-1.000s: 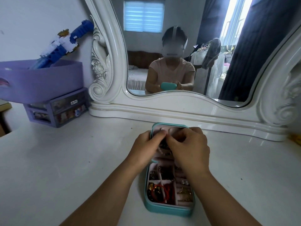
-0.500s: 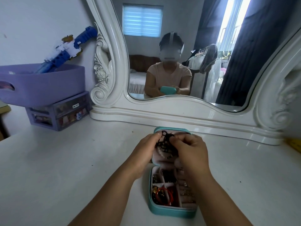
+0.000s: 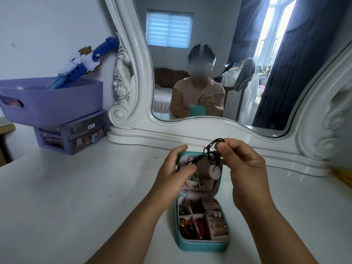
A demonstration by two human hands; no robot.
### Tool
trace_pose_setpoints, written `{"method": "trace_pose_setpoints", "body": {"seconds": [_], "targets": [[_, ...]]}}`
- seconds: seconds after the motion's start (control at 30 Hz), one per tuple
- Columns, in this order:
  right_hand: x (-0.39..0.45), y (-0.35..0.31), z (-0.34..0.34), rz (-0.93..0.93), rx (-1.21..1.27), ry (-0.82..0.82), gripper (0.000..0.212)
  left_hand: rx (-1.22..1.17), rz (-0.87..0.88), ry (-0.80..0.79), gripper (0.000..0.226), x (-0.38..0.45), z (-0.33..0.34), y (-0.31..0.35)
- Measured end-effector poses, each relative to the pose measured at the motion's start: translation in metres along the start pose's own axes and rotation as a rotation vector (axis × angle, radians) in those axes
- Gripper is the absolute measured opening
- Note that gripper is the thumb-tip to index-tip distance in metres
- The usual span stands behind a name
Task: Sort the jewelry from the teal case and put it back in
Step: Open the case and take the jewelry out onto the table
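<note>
A teal jewelry case (image 3: pixel 202 244) lies open on the white vanity top, its lid standing up at the far end. The pink tray holds a red cord bracelet (image 3: pixel 196 225), dark beads and several small earrings (image 3: pixel 217 223). My right hand (image 3: pixel 245 168) pinches a black cord necklace (image 3: pixel 207 151) and lifts it above the lid; a round white pendant (image 3: pixel 214 171) hangs from it. My left hand (image 3: pixel 175 168) grips the lid's left edge, thumb over the lid's inner pocket, where the cord's lower end still lies.
A large white ornate mirror (image 3: pixel 190 128) stands right behind the case. At the back left a purple basket (image 3: pixel 57 103) with a blue and white toy (image 3: pixel 83 60) sits on a small purple drawer unit (image 3: pixel 72 132). A yellow object (image 3: pixel 342 176) lies at the right edge.
My right hand has pulled the black cord necklace up and out of the lid pocket, so the white pendant now hangs free. My left hand shifted to the lid's left edge.
</note>
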State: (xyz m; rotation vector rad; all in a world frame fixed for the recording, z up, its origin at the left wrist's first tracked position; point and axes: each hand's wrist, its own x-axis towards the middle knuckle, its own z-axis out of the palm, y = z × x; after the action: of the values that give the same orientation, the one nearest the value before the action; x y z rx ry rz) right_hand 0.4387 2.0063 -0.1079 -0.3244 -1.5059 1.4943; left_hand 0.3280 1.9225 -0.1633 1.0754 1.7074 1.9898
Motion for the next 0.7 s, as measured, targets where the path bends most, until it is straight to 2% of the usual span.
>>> {"method": "trace_pose_setpoints", "body": {"seconds": [0.1, 0.2, 0.33, 0.4, 0.53, 0.63, 0.7], "targets": [[0.0, -0.008, -0.002, 0.004, 0.041, -0.066, 0.01, 0.35, 0.315, 0.024, 0.061, -0.001, 0.003, -0.004], [0.001, -0.014, -0.003, 0.044, 0.141, -0.097, 0.011, 0.531, 0.437, 0.139, 0.052, 0.001, 0.005, -0.012], [0.004, -0.019, -0.005, 0.108, 0.235, -0.136, 0.01, 0.545, 0.543, 0.301, 0.03, 0.01, 0.003, -0.01], [0.002, -0.018, -0.008, 0.123, 0.199, -0.128, 0.01, 0.535, 0.558, 0.316, 0.027, 0.013, 0.003, -0.006], [-0.004, -0.01, -0.015, 0.128, 0.05, -0.073, 0.013, 0.473, 0.476, 0.309, 0.022, 0.011, 0.007, 0.001], [-0.008, 0.001, -0.021, 0.091, -0.134, -0.075, 0.015, 0.604, 0.545, 0.382, 0.023, 0.01, 0.008, 0.004], [-0.009, 0.007, -0.023, 0.096, -0.191, -0.092, 0.015, 0.556, 0.54, 0.37, 0.022, 0.008, 0.01, 0.012]]}}
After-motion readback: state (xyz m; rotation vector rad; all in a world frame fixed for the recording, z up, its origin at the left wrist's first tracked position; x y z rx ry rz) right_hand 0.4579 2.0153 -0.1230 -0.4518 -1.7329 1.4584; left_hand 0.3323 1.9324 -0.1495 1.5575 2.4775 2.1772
